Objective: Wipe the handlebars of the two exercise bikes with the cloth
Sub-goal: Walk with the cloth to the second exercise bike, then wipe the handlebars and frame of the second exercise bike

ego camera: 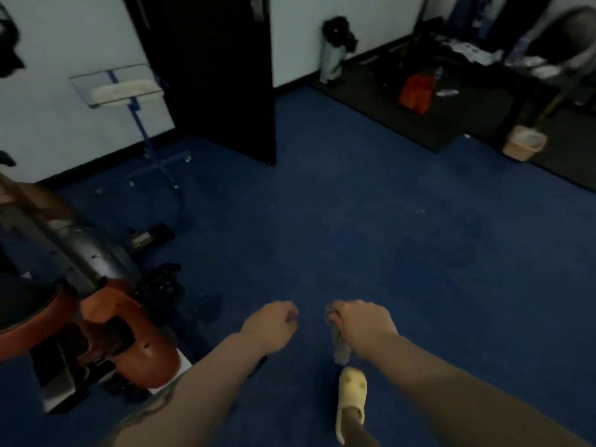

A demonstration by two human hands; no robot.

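Note:
My right hand is closed around a grey cloth, which hangs down from my fist over the blue carpet. My left hand is held as a loose fist beside it, with nothing in it. An orange and silver exercise bike stands at the lower left, its black pedal pointing toward me. Its handlebars are out of view. No second bike shows clearly.
A blue-framed stand with a pale pad leans at the white wall, back left. A tall black cabinet stands behind the carpet. At back right are a dark mat with an orange bag, a small bin and a cluttered desk. My foot wears a yellow slipper.

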